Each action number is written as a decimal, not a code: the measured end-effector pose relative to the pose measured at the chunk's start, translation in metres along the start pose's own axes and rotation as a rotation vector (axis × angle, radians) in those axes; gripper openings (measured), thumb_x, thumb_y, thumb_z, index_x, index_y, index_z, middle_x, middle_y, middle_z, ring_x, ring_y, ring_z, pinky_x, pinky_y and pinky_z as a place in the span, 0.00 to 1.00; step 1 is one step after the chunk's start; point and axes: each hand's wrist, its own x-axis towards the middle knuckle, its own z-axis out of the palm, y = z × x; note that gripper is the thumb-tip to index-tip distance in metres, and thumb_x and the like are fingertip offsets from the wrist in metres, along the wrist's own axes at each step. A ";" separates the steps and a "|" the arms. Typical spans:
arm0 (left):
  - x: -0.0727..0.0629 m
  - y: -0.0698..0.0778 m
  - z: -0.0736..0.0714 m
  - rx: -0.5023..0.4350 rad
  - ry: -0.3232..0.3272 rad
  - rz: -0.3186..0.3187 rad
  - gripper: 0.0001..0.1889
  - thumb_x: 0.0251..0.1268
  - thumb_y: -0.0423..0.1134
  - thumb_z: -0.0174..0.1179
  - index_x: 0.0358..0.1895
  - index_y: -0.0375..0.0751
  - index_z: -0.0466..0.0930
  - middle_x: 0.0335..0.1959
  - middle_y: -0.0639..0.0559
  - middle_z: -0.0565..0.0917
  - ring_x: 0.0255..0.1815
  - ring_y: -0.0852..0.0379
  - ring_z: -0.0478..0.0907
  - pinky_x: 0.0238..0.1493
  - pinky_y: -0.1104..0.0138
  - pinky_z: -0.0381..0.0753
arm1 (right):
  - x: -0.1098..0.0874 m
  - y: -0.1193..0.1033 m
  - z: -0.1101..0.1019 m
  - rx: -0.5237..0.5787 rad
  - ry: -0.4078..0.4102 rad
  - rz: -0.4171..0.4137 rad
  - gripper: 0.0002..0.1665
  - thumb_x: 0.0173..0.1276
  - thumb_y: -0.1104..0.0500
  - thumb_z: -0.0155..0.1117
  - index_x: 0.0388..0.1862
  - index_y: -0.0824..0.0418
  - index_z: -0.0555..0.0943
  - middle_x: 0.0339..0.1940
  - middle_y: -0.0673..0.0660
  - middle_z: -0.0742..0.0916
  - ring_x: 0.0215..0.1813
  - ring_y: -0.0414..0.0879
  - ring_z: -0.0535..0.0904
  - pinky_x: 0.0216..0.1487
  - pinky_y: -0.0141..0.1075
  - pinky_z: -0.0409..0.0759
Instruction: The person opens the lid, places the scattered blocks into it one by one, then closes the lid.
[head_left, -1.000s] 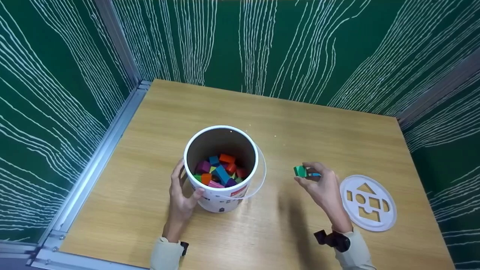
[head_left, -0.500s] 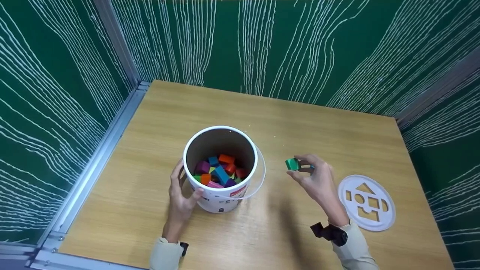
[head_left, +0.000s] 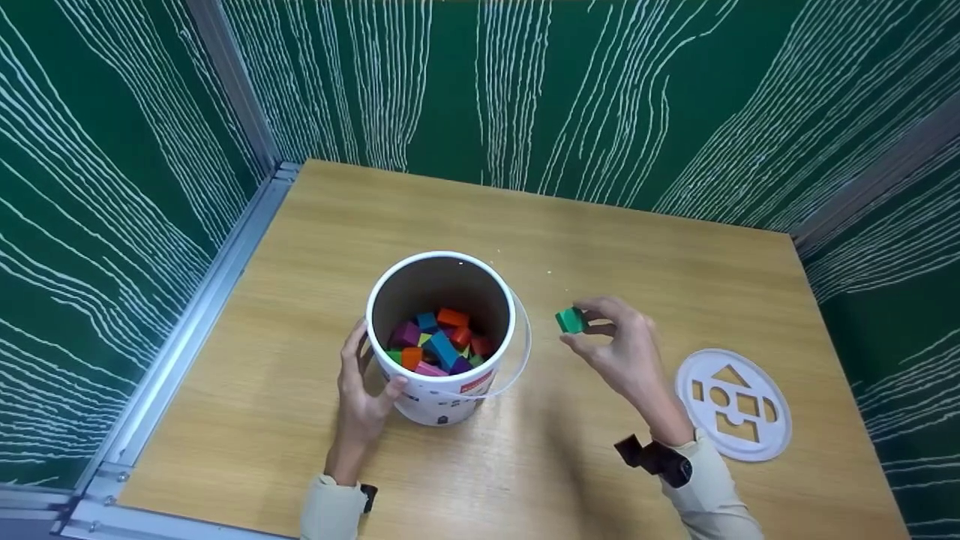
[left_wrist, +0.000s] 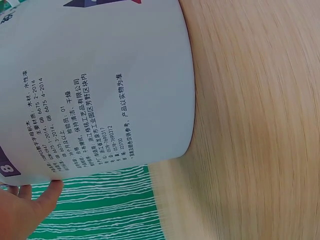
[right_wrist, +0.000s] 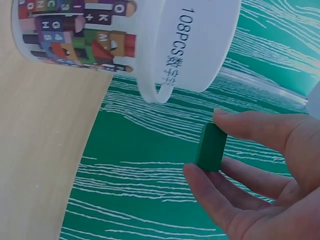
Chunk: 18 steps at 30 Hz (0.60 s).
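Observation:
A white round bucket (head_left: 442, 409) stands upright with its top off and several coloured blocks (head_left: 444, 349) inside. My left hand (head_left: 367, 412) holds its left side, thumb near the rim and fingers behind the wall. In the left wrist view this hand (left_wrist: 25, 212) touches the printed bucket wall (left_wrist: 110, 90). To the bucket's right, my right hand (head_left: 622, 349) pinches a small green block (head_left: 571, 320) above the table. The right wrist view shows the green block (right_wrist: 212, 147) between thumb and fingertips, apart from the bucket (right_wrist: 195, 45).
A white lid (head_left: 765, 436) with shaped cut-outs lies flat at the right. The bucket's clear handle (head_left: 527, 341) hangs out to the right. Green walls (head_left: 450, 82) with white lines enclose the wooden table (head_left: 360, 217), and a metal rail (head_left: 202, 307) edges its left side.
My right hand has moved left and slightly away from me, bringing the green block closer to the bucket. Something blue seen behind its fingers earlier is out of sight. The left hand stays put.

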 end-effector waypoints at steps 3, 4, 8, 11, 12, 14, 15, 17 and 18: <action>0.000 0.000 0.000 0.005 0.003 -0.002 0.42 0.53 0.43 0.63 0.72 0.49 0.53 0.72 0.51 0.58 0.70 0.52 0.56 0.66 0.44 0.59 | 0.002 -0.006 0.000 0.011 -0.021 -0.016 0.22 0.48 0.68 0.76 0.45 0.66 0.82 0.41 0.56 0.84 0.43 0.47 0.81 0.42 0.37 0.83; 0.000 0.000 0.000 0.008 0.004 -0.003 0.42 0.53 0.43 0.63 0.72 0.49 0.53 0.72 0.51 0.58 0.71 0.52 0.56 0.66 0.44 0.59 | 0.003 -0.007 0.000 0.016 -0.030 -0.017 0.23 0.48 0.67 0.76 0.45 0.66 0.82 0.42 0.56 0.84 0.43 0.47 0.81 0.42 0.36 0.83; 0.000 0.001 0.001 0.021 0.006 -0.009 0.42 0.53 0.43 0.64 0.72 0.49 0.53 0.72 0.51 0.59 0.71 0.52 0.56 0.66 0.44 0.59 | 0.006 -0.014 0.001 0.029 -0.061 -0.016 0.23 0.49 0.66 0.76 0.46 0.64 0.82 0.43 0.55 0.84 0.43 0.46 0.81 0.43 0.37 0.82; 0.001 0.001 0.001 0.036 0.008 -0.017 0.43 0.52 0.44 0.64 0.72 0.49 0.53 0.72 0.51 0.59 0.71 0.51 0.56 0.66 0.43 0.58 | 0.008 -0.019 0.001 0.030 -0.072 -0.022 0.23 0.49 0.64 0.76 0.47 0.63 0.82 0.44 0.54 0.84 0.44 0.45 0.81 0.43 0.37 0.82; 0.001 0.000 0.001 0.042 0.009 -0.018 0.43 0.52 0.45 0.64 0.72 0.49 0.53 0.72 0.51 0.59 0.71 0.51 0.56 0.66 0.43 0.58 | 0.008 -0.020 0.002 0.028 -0.074 -0.029 0.23 0.49 0.64 0.76 0.47 0.62 0.82 0.44 0.54 0.84 0.44 0.45 0.81 0.43 0.37 0.82; 0.001 0.000 0.001 0.051 0.012 -0.020 0.43 0.52 0.45 0.64 0.72 0.50 0.53 0.72 0.52 0.59 0.71 0.52 0.56 0.66 0.44 0.58 | 0.010 -0.023 0.003 0.029 -0.078 -0.042 0.24 0.49 0.65 0.76 0.47 0.62 0.82 0.44 0.54 0.84 0.44 0.45 0.81 0.43 0.37 0.82; 0.001 0.000 0.001 0.042 0.013 -0.017 0.43 0.52 0.44 0.64 0.72 0.49 0.53 0.72 0.52 0.59 0.71 0.52 0.56 0.66 0.44 0.58 | 0.011 -0.025 0.003 0.031 -0.079 -0.053 0.23 0.49 0.65 0.76 0.47 0.63 0.83 0.44 0.53 0.84 0.43 0.45 0.81 0.43 0.37 0.82; 0.001 -0.001 0.001 0.026 0.015 -0.010 0.43 0.52 0.42 0.63 0.72 0.49 0.53 0.72 0.52 0.59 0.71 0.52 0.55 0.66 0.45 0.59 | 0.013 -0.027 0.005 0.028 -0.083 -0.078 0.23 0.49 0.65 0.76 0.47 0.63 0.83 0.43 0.53 0.85 0.43 0.44 0.81 0.42 0.37 0.83; 0.000 -0.001 0.001 0.018 0.015 -0.007 0.43 0.51 0.41 0.63 0.72 0.48 0.53 0.72 0.52 0.59 0.71 0.52 0.55 0.66 0.46 0.59 | 0.013 -0.029 0.006 0.026 -0.084 -0.091 0.23 0.49 0.65 0.77 0.46 0.63 0.83 0.43 0.53 0.85 0.43 0.43 0.81 0.42 0.36 0.83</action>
